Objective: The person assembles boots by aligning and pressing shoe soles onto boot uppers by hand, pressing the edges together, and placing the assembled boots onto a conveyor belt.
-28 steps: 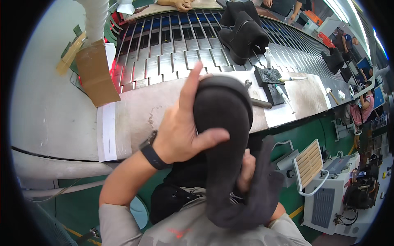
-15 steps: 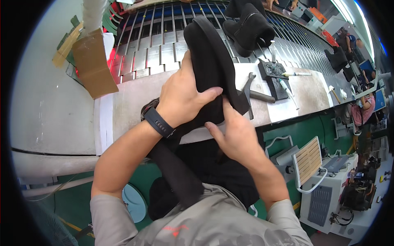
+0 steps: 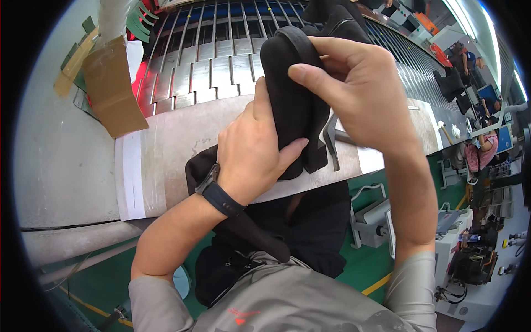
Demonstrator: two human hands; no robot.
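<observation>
A black suede-like boot is held over the table's near edge with its toe pointing away from me. My left hand is wrapped round its side, thumb across the lower part. At the toe end, my right hand pinches the black sole edge between thumb and fingers. The boot's soft dark shaft appears to hang toward my lap. Beside the boot lies a metal tool with a curved head, partly covered by my right hand and forearm.
Behind the table runs a metal slatted conveyor, with another black boot on it, partly hidden. Bent brown cardboard stands at left, near white paper. A small hammer lies far right. Machines and other people are beyond.
My right hand has moved from the boot's near end up to its toe and now pinches the sole edge. The left hand keeps its hold; the boot has shifted slightly right.
</observation>
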